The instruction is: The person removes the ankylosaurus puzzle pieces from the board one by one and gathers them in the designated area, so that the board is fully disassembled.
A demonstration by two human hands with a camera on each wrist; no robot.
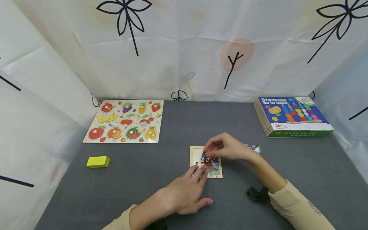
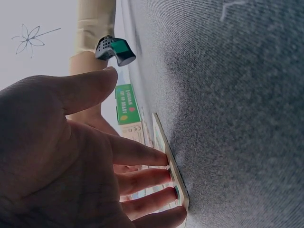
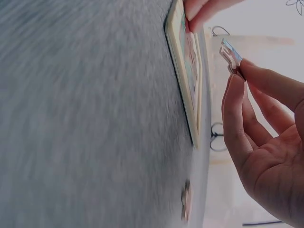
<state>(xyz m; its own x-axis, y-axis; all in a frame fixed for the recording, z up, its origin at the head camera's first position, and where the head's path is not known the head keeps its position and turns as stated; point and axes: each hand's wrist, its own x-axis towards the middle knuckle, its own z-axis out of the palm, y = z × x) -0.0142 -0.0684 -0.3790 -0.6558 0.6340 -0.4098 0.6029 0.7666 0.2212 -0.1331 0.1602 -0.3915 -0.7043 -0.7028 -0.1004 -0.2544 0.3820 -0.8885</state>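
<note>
A small wooden jigsaw puzzle board (image 1: 196,151) lies on the grey table, partly filled with colourful picture pieces. Between thumb and fingertips, my right hand (image 1: 228,147) pinches a puzzle piece (image 3: 231,57); the right wrist view shows it raised over the board. The fingers of my left hand (image 1: 184,193) are extended, their tips resting on the board's near left part, with the thumb spread away. Part of the picture is hidden under both hands. Beyond my right wrist are loose puzzle pieces (image 1: 255,148), partly covered by the arm.
A fruit peg board (image 1: 135,126) lies at the back left, with a yellow-green block (image 1: 98,162) in front of it. At the back right stands a bead-set box (image 1: 296,116). A black strap-like device (image 1: 257,194) sits by my right sleeve. Patterned cloth (image 1: 184,48) surrounds the table.
</note>
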